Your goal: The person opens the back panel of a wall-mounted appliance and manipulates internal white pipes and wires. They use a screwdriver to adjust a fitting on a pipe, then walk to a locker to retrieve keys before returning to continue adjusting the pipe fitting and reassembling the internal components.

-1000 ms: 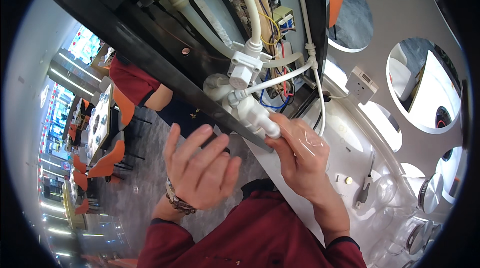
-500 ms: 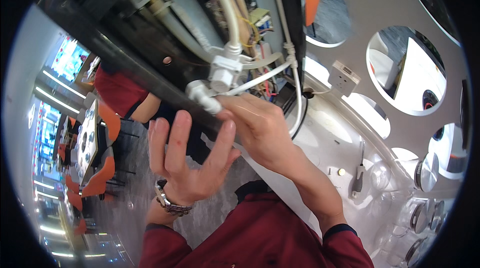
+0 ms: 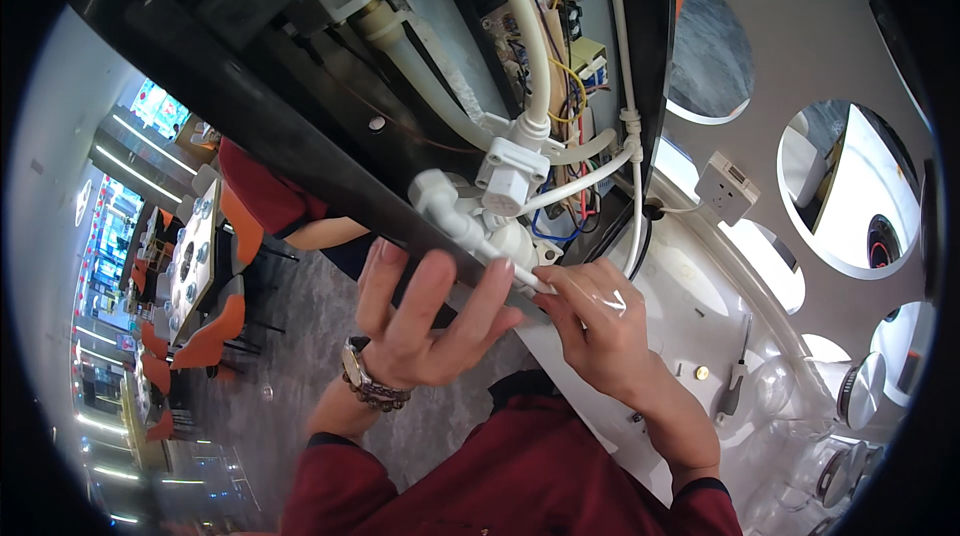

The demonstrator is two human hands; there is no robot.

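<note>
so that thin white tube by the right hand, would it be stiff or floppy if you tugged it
Probably springy rather than limp: the thin white tube holds a smooth curve from the white valve fitting. It likely gives little when tugged, being pushed into fittings at both ends. Its glossy surface may slip between the right hand fingers.

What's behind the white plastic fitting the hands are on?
Behind the white plastic fitting: white hoses, a circuit board and coloured wires inside the open black housing. The left hand and right hand cover the fitting's lower end.
</note>
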